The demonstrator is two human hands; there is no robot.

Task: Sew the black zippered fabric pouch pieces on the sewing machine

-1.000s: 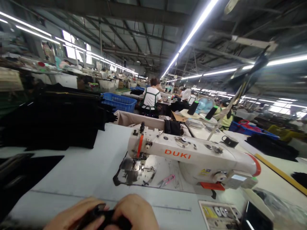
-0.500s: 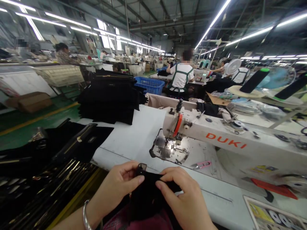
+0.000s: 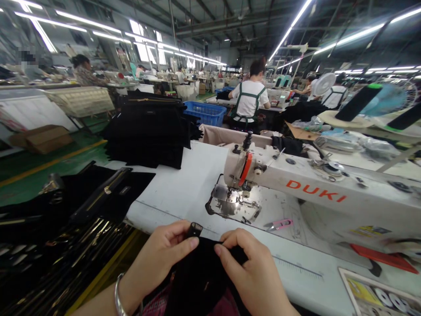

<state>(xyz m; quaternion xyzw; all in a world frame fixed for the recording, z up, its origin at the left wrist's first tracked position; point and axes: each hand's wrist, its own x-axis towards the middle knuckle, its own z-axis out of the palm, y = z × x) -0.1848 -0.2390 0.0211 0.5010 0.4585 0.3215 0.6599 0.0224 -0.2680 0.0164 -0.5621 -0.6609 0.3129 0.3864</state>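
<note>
A black fabric piece hangs between my two hands in front of the table's near edge. My left hand is closed on its upper left corner, thumb on top, where a folded end sticks up past the fingers. Pinched between thumb and fingers of my right hand is the upper right edge. A small shiny spot shows low on the fabric; its lower part drops toward my lap. Beyond the hands stands a white sewing machine, its needle plate bare of fabric.
Pink-handled thread snips lie beside the machine. A stack of black pieces stands at the table's back left. More black pieces with gold zippers lie at left. Behind are a blue basket and a co-worker in a white shirt.
More of the black fabric now shows hanging below my hands, and its folded end is turned more open to view. Both hands keep their hold. The camera view has shifted slightly.
</note>
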